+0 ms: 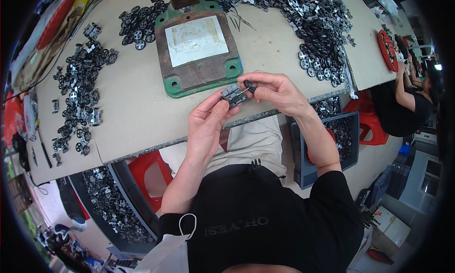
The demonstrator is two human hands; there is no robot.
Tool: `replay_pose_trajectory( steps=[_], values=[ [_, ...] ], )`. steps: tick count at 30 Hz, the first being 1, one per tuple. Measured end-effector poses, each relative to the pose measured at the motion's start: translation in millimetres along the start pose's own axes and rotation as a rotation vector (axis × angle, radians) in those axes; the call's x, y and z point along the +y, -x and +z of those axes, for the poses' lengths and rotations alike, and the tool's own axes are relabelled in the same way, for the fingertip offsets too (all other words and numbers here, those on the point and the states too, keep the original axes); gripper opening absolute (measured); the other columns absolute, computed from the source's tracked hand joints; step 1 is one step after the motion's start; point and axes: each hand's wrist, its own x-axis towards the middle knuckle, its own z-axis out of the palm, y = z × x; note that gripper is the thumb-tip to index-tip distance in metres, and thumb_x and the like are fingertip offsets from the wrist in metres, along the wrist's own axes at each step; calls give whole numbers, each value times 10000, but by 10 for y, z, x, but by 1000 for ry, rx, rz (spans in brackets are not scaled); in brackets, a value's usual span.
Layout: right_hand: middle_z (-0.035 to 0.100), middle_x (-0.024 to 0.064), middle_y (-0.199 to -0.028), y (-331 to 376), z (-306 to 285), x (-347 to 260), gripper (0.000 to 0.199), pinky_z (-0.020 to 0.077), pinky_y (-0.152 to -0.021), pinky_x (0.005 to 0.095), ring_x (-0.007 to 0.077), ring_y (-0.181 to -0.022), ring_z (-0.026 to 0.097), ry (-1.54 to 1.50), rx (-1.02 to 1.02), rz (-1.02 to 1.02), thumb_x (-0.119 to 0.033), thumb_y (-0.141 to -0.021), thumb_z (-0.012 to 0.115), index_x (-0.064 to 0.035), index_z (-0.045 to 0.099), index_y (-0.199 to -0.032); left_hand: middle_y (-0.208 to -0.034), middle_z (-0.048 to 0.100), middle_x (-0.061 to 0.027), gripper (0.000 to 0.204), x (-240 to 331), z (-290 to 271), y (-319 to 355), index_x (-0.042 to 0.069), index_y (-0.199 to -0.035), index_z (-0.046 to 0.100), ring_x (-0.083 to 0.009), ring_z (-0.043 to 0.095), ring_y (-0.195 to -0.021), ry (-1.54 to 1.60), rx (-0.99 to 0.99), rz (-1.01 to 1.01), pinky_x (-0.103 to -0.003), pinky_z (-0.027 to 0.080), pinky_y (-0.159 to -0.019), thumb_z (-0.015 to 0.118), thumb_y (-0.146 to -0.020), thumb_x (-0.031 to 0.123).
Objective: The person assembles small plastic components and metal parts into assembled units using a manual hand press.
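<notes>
Where hands [206,121] nearly meet, a grey block [234,96] — plus wheel [249,86] — lies between.

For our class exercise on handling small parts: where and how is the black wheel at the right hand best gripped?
Probably by the rim, from the right: the black wheel is round, and its left side faces the thin rod and the grey block in the left hand. The right hand sits on the freer side.

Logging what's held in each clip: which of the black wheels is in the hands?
The black wheel pinched by the right hand, beside the grey block in the left hand; the wheels clustered on the worktable are unheld.
</notes>
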Motion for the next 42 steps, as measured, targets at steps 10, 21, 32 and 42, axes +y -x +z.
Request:
replay_pose_trajectory(
  steps=[10, 21, 32, 42],
  values=[
    [599, 47, -917, -28, 96, 98, 216, 448, -765, 221, 89, -859, 561, 97, 112, 11, -69, -831, 624, 28, 616, -1023, -1077, 600, -123, 291, 35, 53, -43, -20, -1152, 526, -182, 605, -929, -115, 12, 86, -306, 503, -839, 547, -878, 77],
    [573, 66, -715, -170, 233, -402, 211, 412, -544, 244, 115, -600, 511, 767, -1, -265, -110, -736, 688, -25, 651, -926, -933, 629, -53, 369, 583, 103, -135, -27, -1056, 602, -82, 582, -791, -784, -190, 195, -213, 465, -709, 715, -709, 24],
    [611, 59, -791, -328, 68, -200, 286, 438, -569, 236, 105, -603, 512, 727, 244, -227, -152, -771, 666, -11, 619, -1015, -890, 643, -93, 263, 1085, -143, -1176, -25, -928, 657, -127, 605, -750, -1004, 149, 505, -250, 471, -686, 691, -701, 104],
    [631, 73, -824, -194, -131, -278, 248, 442, -582, 245, 127, -645, 547, 778, 293, -217, -141, -794, 641, -22, 627, -1011, -957, 623, -150, 264, 1044, -95, -1192, -28, -879, 668, -200, 628, -801, -1114, 187, 599, -293, 483, -721, 700, -665, 125]
  ],
)
